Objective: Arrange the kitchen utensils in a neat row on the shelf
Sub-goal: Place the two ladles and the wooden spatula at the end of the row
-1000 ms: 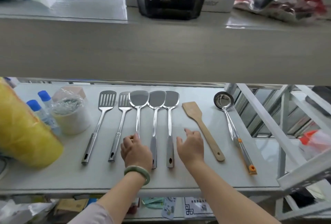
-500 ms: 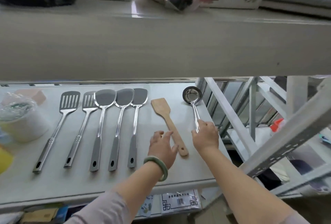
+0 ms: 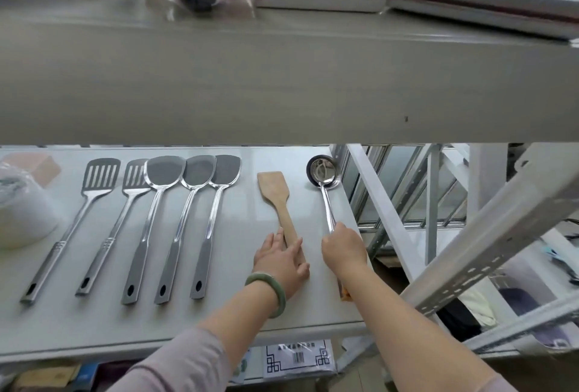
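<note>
On the white shelf point(image 3: 238, 313) lie two slotted steel turners point(image 3: 94, 185) at the left, then three solid steel spatulas point(image 3: 194, 172) side by side. Right of them a wooden spatula point(image 3: 275, 194) lies blade away from me. My left hand point(image 3: 282, 260), with a green bangle on the wrist, rests flat on its handle with fingers spread. At the far right lies a steel ladle point(image 3: 322, 172) with an orange handle tip. My right hand point(image 3: 343, 247) is closed around the ladle's handle.
A white bowl-shaped package point(image 3: 22, 219) sits at the shelf's left end. The upper shelf board point(image 3: 282, 87) overhangs, carrying boxes and a plastic bag. White metal rack struts point(image 3: 391, 222) stand right of the ladle. Boxes lie on the level below.
My view has swung right. Both hands moved from the steel spatulas' handles to the right: the left onto the wooden spatula's handle, the right onto the ladle's handle.
</note>
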{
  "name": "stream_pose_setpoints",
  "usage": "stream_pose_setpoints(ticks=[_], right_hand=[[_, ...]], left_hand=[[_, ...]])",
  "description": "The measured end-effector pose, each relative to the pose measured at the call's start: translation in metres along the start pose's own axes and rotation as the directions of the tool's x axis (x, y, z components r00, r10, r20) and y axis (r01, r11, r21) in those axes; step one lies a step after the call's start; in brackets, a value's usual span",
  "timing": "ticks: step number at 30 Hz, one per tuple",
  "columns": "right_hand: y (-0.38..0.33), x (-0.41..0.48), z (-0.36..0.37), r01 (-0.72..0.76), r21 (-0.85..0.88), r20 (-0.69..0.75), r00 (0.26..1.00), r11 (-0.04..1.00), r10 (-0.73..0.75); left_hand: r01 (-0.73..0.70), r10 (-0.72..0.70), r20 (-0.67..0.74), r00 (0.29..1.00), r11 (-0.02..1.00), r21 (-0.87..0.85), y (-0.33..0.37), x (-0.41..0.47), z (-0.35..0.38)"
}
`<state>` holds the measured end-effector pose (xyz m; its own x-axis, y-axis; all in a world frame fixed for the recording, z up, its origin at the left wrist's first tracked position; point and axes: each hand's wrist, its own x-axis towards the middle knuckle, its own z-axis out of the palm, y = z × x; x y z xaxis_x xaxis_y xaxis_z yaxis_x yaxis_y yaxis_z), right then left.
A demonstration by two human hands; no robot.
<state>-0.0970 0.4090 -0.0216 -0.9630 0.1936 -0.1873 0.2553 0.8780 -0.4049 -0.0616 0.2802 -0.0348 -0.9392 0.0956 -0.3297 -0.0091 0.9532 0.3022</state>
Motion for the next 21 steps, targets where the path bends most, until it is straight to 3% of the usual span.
stream_pose_setpoints(ticks=[8, 10, 11, 13, 15, 21], right_hand=[[-0.009, -0.005, -0.002, 0.085, -0.03, -0.086, 0.992, 0.996, -0.088], [-0.017, -0.01, -0.003, 0.115, 0.018, -0.1, 0.989, 0.993, -0.113], [-0.022, -0.013, -0.002, 0.133, 0.033, -0.102, 0.986, 0.991, -0.129], [-0.034, -0.018, 0.002, 0.168, 0.063, -0.107, 0.981, 0.984, -0.161], [-0.046, -0.024, 0.009, 0.19, 0.101, -0.104, 0.978, 0.977, -0.179], [-0.08, -0.043, 0.039, 0.217, 0.069, -0.006, 0.976, 0.974, -0.218]], left_hand=[[-0.107, 0.107, 0.008, 0.994, 0.994, 0.0, 0.025, 0.012, 0.011], [-0.157, 0.155, -0.027, 0.988, 0.981, -0.112, 0.031, 0.009, 0.005], [-0.149, 0.132, -0.08, 0.988, 0.953, -0.265, 0.028, 0.009, 0.002], [-0.099, 0.005, -0.166, 0.986, 0.821, -0.562, 0.017, 0.005, -0.001], [-0.088, -0.092, -0.198, 0.976, 0.665, -0.741, 0.002, -0.001, -0.003], [0.026, -0.275, -0.086, 0.958, 0.381, -0.924, -0.043, -0.017, 0.003]])
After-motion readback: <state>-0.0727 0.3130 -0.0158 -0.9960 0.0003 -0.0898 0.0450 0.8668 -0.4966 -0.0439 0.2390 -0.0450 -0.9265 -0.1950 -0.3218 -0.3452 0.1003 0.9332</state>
